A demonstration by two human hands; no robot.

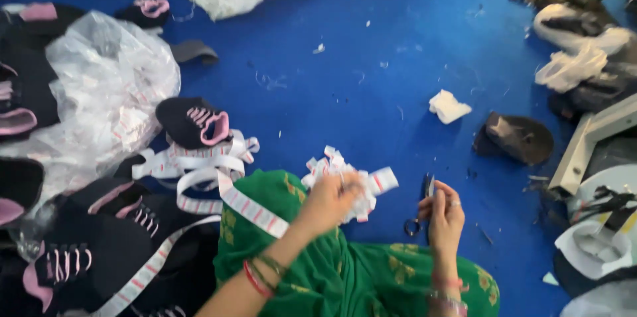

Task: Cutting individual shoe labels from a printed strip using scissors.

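Blue floor (371, 91), open between shoe piles (99, 237).

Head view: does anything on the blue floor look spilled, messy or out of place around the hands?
Yes. White scraps and threads lie scattered over the blue floor, and label tape trails in loose loops beside the black shoes. The left hand holds a bunch of cut labels; the right hand holds scissors.

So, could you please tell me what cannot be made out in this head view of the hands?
- Left hand: motion blur hides how its fingers grip the bunch of cut label pieces.
- Scissors: the right hand covers part of them; blades open or closed is unclear.
- Label tape: markings too small to make out.
- Black shoes: cut off by the left and bottom edges.
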